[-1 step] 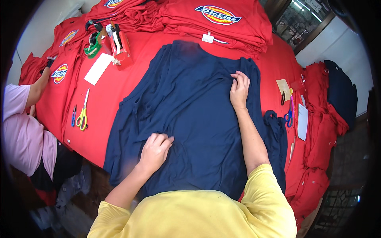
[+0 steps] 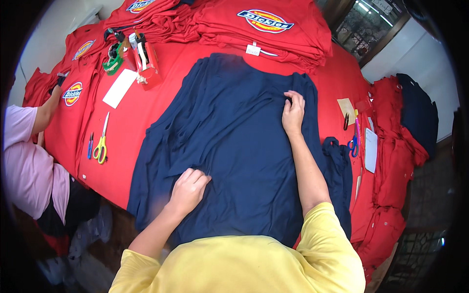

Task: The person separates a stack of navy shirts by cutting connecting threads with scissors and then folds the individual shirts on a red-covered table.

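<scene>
A navy blue sleeveless shirt point(image 2: 244, 156) is spread over the red-covered table in front of me, creased with diagonal folds. At its lower left, my left hand point(image 2: 189, 189) is closed, thumb and fingers pinched together on the cloth. Higher up on the right side, my right hand point(image 2: 293, 115) has its fingers bent over the cloth near the shoulder, and folds run toward its thumb. The fabric under both sets of fingertips is hidden.
Yellow-handled scissors point(image 2: 101, 146), a blue pen-like tool point(image 2: 90, 146), white paper point(image 2: 120, 89) and a tape dispenser point(image 2: 113, 62) lie left. Red shirts point(image 2: 273, 41) are piled behind. Blue-handled scissors point(image 2: 353, 145) lie right. Another person point(image 2: 34, 161) works at far left.
The whole view has shifted slightly. Both hands keep nearly the same places on the navy shirt.
</scene>
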{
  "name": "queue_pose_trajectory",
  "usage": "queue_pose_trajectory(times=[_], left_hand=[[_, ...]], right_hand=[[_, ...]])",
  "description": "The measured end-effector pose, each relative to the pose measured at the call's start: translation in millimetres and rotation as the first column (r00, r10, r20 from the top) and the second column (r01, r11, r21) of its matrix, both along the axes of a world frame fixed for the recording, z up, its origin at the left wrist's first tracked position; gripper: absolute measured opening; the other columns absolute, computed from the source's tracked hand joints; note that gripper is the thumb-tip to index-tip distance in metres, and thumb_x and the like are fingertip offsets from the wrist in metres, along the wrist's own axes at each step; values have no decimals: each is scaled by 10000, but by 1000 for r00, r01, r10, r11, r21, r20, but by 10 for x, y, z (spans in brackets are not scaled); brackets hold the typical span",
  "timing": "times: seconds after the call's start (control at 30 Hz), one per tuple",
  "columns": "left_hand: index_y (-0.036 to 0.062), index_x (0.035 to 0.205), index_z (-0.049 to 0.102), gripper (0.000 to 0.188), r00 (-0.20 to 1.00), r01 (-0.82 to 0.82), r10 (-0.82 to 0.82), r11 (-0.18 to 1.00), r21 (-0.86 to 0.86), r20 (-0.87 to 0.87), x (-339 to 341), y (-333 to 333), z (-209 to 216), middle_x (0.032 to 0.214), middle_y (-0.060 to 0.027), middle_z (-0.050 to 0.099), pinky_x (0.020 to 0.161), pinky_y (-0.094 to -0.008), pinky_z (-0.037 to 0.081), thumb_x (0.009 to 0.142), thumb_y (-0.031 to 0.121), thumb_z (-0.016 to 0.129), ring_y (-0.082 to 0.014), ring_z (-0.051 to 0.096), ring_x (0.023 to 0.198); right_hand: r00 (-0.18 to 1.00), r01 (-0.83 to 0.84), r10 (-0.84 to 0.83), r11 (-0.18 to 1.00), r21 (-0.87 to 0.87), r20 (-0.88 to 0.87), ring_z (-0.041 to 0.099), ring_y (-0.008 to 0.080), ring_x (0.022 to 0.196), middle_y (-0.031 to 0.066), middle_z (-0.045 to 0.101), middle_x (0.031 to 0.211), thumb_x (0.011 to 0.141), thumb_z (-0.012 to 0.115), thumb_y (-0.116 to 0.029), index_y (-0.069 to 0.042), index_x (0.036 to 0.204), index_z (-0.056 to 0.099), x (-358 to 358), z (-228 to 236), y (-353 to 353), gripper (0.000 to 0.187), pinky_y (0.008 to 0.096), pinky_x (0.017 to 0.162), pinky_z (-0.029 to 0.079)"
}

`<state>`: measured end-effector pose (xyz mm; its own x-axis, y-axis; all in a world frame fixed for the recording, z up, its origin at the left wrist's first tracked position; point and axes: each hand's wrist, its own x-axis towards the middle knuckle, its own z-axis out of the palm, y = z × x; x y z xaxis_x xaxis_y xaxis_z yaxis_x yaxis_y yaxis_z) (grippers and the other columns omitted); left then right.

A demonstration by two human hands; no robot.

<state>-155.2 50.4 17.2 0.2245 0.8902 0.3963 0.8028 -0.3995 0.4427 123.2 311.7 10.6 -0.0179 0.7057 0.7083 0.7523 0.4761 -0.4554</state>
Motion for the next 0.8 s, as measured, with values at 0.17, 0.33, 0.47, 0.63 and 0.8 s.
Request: queue_pose_trajectory(times=[0.17,0.33,0.47,0.63,0.8], left_hand=[[34,863,712,99,874,477,-305,682,-554,378,-418,-99,483,818,-83,677,693,-314,513,839,125,681,-217,654,783],[14,928,699,180,983,97,-59,970,-224,171,-187,475,557,873,-117,666,731,-340,509,851,176,678,-253,644,816],[48,1196,597,397,978,101,-126,984,148,168,628,1524,242,1123,-127,601,884,-392,458,848,222,675,-288,558,1064],[103,1281,551,576,989,-121,126,991,-61,79,1107,2509,43,1291,-125,536,983,-510,366,799,382,695,-311,478,1207],[-69,1160,572,388,78,-229,481,861,-454,873,183,3226,-111,1104,-134,653,897,-327,469,960,263,560,-211,613,1015]], right_hand=[[964,-17,-53,966,-259,-260,589,276,1020,126,619,1069,856,542,21,-30,1041,631,104,0,125,212,354,894,459],[978,109,-124,990,-91,-170,583,313,1047,170,599,1118,872,523,17,-8,1085,625,169,206,455,237,366,907,459],[974,222,-224,974,-52,-34,551,371,1093,222,525,1188,853,578,-8,-9,1168,588,366,165,951,314,402,953,444],[968,238,-250,927,-290,-6,619,286,887,170,537,1080,843,646,-47,22,1082,610,573,58,1102,252,368,767,537],[913,12,-162,928,-373,-374,585,120,598,92,515,933,855,655,-39,38,965,580,376,75,1001,154,260,485,542]])
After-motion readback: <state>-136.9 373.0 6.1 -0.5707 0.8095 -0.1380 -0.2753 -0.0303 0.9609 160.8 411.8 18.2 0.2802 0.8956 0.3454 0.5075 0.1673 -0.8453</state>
